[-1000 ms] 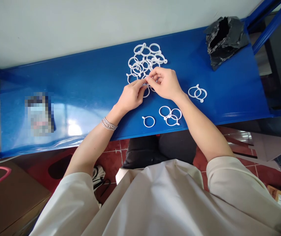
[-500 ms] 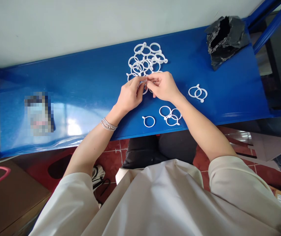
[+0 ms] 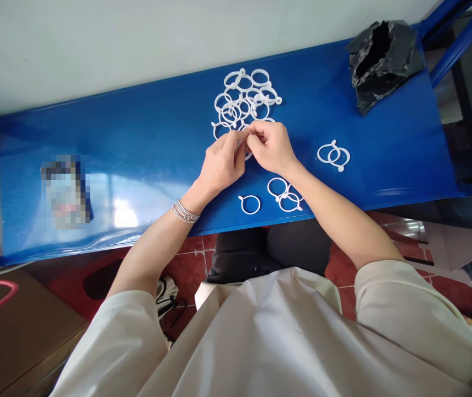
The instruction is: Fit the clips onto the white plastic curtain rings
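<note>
My left hand (image 3: pixel 223 160) and my right hand (image 3: pixel 274 146) meet fingertip to fingertip over the near end of a pile of white curtain rings (image 3: pixel 242 107). Both are closed in a pinch on one white curtain ring (image 3: pixel 248 156), which is mostly hidden behind the fingers. The rings in the pile are thin hoops, each with a small eyelet, and they overlap one another. Nearer to me, one ring (image 3: pixel 251 204) lies alone, left of a small overlapping group of rings (image 3: pixel 289 202). Two more overlapping rings (image 3: pixel 334 154) lie to the right of my right hand.
A blue table (image 3: pixel 145 138) stands against a pale wall. At its far right corner sits a crumpled black plastic bag (image 3: pixel 405 58) with its mouth gaping. A blurred-out, phone-like object (image 3: pixel 66 193) lies at the left. The table's front edge runs just before my lap.
My right hand has curled its fingers in more tightly and its wrist has shifted slightly. The ring between my hands has turned a little. The rings lying on the table stay put.
</note>
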The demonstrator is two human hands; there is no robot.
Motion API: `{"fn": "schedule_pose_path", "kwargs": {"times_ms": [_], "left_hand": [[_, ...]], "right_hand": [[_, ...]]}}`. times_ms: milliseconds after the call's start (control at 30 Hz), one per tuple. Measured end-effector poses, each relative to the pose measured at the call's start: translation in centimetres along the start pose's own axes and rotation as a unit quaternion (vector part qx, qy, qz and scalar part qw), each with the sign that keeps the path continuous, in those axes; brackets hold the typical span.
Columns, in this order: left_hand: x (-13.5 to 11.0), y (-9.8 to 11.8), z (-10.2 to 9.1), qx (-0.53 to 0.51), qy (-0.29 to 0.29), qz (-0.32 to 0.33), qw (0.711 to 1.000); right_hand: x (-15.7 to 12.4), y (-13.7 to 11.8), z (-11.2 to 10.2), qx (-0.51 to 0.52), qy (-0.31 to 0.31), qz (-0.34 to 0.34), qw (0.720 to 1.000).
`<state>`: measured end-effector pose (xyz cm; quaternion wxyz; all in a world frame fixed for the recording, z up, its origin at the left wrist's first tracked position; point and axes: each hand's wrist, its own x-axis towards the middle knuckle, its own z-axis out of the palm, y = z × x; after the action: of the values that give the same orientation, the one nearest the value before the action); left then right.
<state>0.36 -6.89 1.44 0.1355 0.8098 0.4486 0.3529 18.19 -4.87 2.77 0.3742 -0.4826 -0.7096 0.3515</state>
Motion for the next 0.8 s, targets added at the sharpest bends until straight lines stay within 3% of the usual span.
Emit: {"fn": "schedule_pose_path", "kwargs": {"times_ms": [367, 800], "left_hand": [[0.4, -0.4, -0.9, 0.009, 0.037, -0.005, 0.999], [0.3, -1.2, -0.3, 0.002, 0.039, -0.014, 0.999]], "right_hand": [[0.2, -0.2, -0.6, 0.035, -0.013, -0.01, 0.999], [0.2, -0.2, -1.1, 0.025, -0.003, -0.012, 1.0]]}}
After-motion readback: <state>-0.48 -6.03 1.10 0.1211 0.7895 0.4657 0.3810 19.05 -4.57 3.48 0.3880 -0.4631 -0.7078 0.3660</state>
